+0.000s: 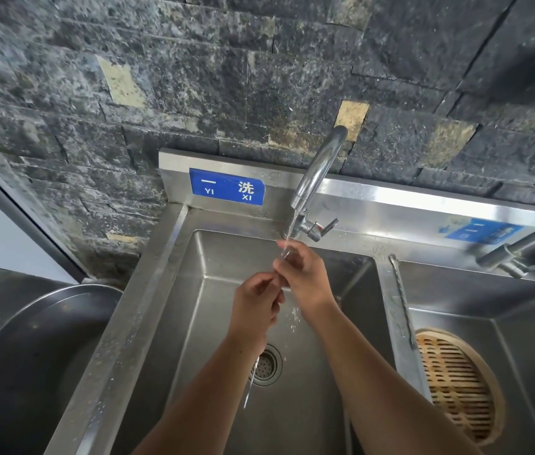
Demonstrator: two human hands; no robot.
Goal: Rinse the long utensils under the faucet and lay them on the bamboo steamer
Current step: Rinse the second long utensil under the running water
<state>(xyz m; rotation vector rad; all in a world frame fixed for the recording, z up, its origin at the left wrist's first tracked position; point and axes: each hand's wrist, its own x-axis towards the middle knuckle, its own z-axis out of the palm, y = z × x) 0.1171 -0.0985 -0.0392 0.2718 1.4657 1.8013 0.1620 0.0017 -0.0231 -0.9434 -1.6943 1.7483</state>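
Water runs from the chrome faucet (317, 172) into the left steel basin (213, 290). Under the stream, my left hand (254, 307) and my right hand (302, 274) both grip one thin metal utensil (249, 387). Its lower end pokes out below my left wrist, over the drain (264, 364). Another long twisted metal utensil (402, 300) lies along the divider between the basins. The round bamboo steamer (456, 385) sits in the right basin.
A second faucet (522, 247) reaches in over the right basin from the right edge. A large dark metal pot (30, 356) stands to the left of the sink. A dark stone wall rises behind, with blue labels on the sink's backsplash.
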